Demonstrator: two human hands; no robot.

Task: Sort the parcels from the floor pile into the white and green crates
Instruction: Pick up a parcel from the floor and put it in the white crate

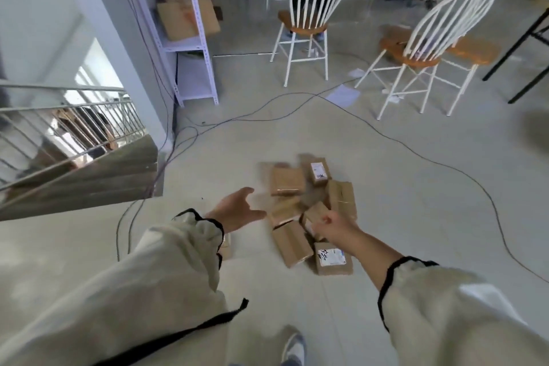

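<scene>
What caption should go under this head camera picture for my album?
Left hand and right hand reach toward the parcels piled on the floor.

Pile (292, 208) on floor: two labelled parcels, print mostly too blurred to read.
Far parcel (320, 184), at pile's far edge: far label (318, 170) white, on top face, small printed block illegible; under it a dark hand-written mark of about three characters, possibly "T0X", unsure. Near parcel (335, 269), at pile's near right corner: near label (331, 257) white, heavy black scrawl across left half, blue patch at right edge, no letter legible. Carton (187, 19) on shelf (190, 44): orange marking, illegible.
</scene>
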